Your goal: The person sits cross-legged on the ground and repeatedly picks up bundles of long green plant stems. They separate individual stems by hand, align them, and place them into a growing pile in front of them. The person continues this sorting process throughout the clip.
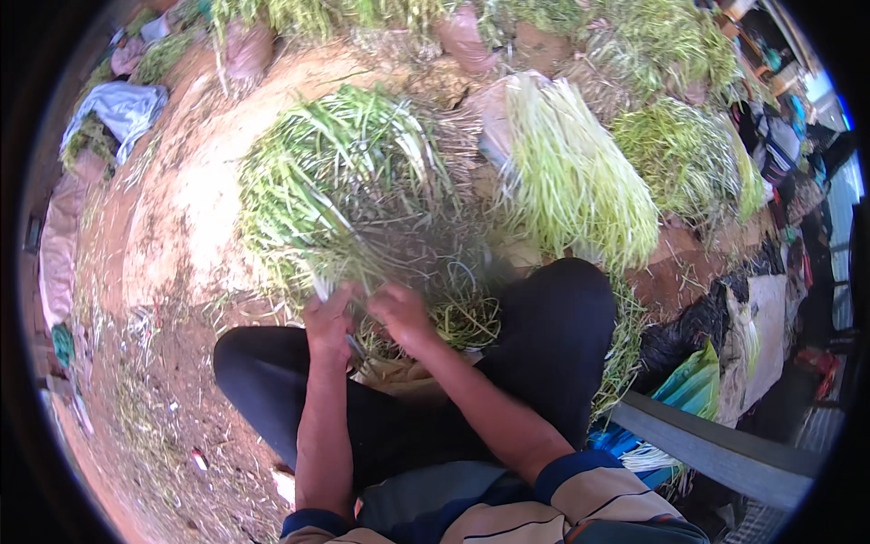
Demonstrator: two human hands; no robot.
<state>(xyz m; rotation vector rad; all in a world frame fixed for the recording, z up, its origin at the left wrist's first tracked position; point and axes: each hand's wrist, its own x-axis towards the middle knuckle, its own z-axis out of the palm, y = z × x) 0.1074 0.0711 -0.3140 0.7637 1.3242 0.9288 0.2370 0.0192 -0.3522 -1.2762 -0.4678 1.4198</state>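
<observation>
My left hand (330, 319) is closed around a small bunch of long green stalks with pale ends, just above my bent left knee. Close beside it on the right, my right hand (399, 314) has its fingers curled near the same stalks; blur hides whether it grips any. Ahead of both hands lies a broad heap of green leafy stalks (306, 170). A bundle of paler yellow-green stalks (578, 177) rests to the right of that heap. Trimmed green scraps (469, 319) lie between my knees.
More stalk piles (673, 156) stand at the right and along the top, some on pink sacks (469, 41). A wooden beam (714, 442) juts in at the lower right, near blue plastic sheeting (612, 442). A pale cloth (122, 112) lies at the upper left. Plant litter covers the dirt floor (163, 381).
</observation>
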